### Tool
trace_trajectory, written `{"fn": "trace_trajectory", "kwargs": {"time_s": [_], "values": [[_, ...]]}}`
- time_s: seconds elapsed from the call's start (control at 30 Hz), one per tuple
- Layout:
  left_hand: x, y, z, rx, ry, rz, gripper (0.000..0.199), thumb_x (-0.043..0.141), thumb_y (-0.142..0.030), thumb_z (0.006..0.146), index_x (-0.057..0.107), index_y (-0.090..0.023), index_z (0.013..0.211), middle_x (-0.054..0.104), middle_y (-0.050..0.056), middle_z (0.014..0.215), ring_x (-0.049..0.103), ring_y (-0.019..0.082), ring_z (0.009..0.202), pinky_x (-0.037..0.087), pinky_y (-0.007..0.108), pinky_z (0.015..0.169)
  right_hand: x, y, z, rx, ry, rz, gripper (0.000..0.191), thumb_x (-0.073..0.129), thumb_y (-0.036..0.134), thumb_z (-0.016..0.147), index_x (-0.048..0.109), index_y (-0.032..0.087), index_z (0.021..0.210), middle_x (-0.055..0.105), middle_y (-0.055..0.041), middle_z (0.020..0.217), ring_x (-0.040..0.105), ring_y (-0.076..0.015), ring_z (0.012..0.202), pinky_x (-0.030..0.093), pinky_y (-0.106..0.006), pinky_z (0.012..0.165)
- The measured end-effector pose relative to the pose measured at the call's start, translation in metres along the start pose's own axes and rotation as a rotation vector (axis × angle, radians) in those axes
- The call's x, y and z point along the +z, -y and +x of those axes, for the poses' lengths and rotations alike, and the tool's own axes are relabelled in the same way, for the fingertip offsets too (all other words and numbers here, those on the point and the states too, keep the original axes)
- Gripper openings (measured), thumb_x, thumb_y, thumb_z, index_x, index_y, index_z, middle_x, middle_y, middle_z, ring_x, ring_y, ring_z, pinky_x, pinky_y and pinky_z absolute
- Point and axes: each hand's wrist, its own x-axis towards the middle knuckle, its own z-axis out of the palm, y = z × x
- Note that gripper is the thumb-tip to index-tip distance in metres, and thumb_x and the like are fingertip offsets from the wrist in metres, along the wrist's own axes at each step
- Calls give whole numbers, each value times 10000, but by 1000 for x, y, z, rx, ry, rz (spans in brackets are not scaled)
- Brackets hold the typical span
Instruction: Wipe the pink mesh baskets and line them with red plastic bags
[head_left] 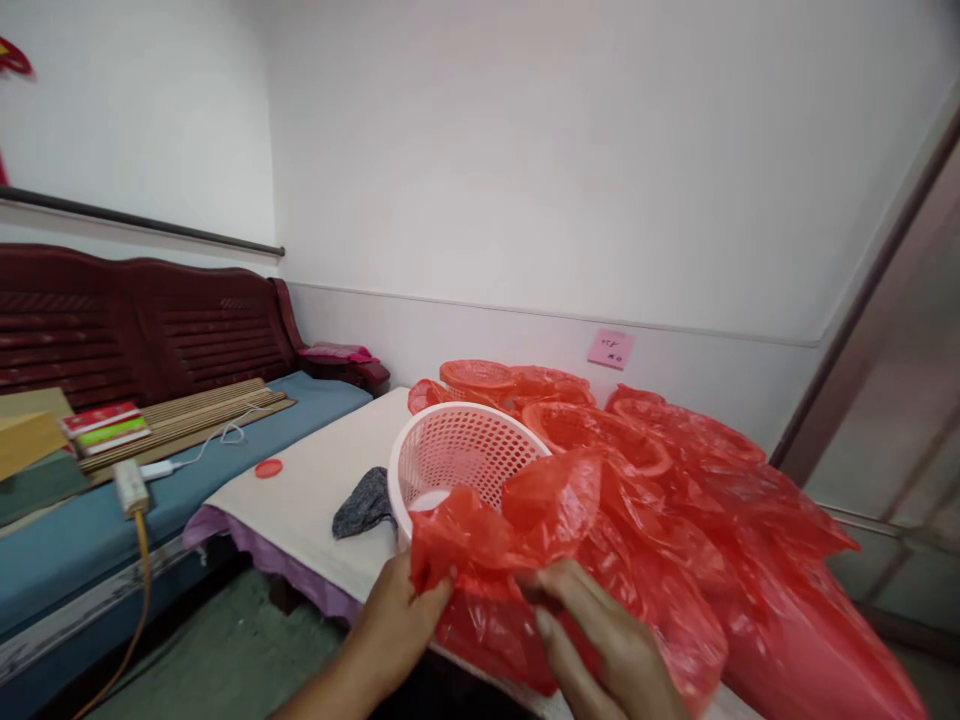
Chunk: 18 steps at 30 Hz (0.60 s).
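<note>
A pale pink plastic basket (480, 450) with a perforated wall stands near the table's front edge. Thin red plastic bag (487, 545) film lies over its near rim and hangs down in front. At the left of that film, my left hand (397, 622) grips it between thumb and fingers. My right hand (600, 630) is bent at the bag's right side, slightly blurred, with its fingertips closed on the film. The basket's near rim is hidden under the red plastic. A dark grey cloth (362, 503) touches the basket's left side.
Red-bagged baskets (600, 430) crowd the table's back and right side. A red disc (268, 468) lies on the pale tabletop (315, 480). To the left, a wooden bench (150, 320) holds books (109, 428) and a power strip (130, 488). A pink note (610, 348) is on the wall.
</note>
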Motion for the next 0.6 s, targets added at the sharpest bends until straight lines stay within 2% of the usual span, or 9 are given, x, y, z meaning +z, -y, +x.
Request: {"fn": "trace_trajectory", "kwargs": {"time_s": [0.03,0.1,0.17,0.27,0.37,0.47,0.53,0.6], "values": [[3,-2,-3,9,10,16,223,531,-334,884,665,-163,936,717,63,908,652,245,898,503,323,779,4,-4,16,47,78,11,163,632,379,766,744,265,800,712,-62,798,643,-255,753,520,-371,760],[7,-5,-9,33,35,44,176,532,-302,882,658,-180,890,705,46,877,644,228,865,494,306,767,8,-20,48,145,137,113,183,646,394,727,708,225,691,702,-58,709,639,-253,710,523,-402,772],[9,-7,-14,64,66,64,164,523,-290,892,655,-195,911,702,36,900,639,214,858,488,295,771,10,-40,78,153,114,198,239,672,451,659,671,215,625,698,-58,686,632,-251,689,529,-416,747],[9,-6,-14,97,97,31,186,518,-291,908,659,-206,996,702,31,948,641,203,871,489,285,777,14,-64,108,149,76,201,281,663,474,665,653,193,670,700,-69,715,629,-249,694,526,-417,719],[7,-4,-9,71,121,-85,248,530,-360,915,669,-195,1039,707,33,930,652,208,852,504,288,743,23,-69,121,113,35,173,357,729,412,629,670,164,879,714,-88,915,636,-267,870,494,-423,848],[2,-3,0,14,150,-206,327,541,-431,909,674,-187,1082,723,39,923,667,223,869,518,305,746,35,-62,123,32,19,136,602,757,352,637,591,184,1191,635,-93,1216,571,-260,1117,412,-412,1000],[-3,-3,7,-8,142,-244,359,538,-455,907,673,-183,1100,735,47,956,672,229,887,522,319,770,42,-58,120,-9,100,89,680,721,333,705,490,208,1332,592,-89,1286,561,-238,1144,412,-404,1002],[-9,-2,14,-39,108,-254,397,530,-482,905,675,-170,1101,743,57,957,677,229,858,526,323,758,47,-57,114,-7,232,17,635,687,335,758,478,198,1342,630,-88,1204,598,-227,1059,450,-391,934]]}}
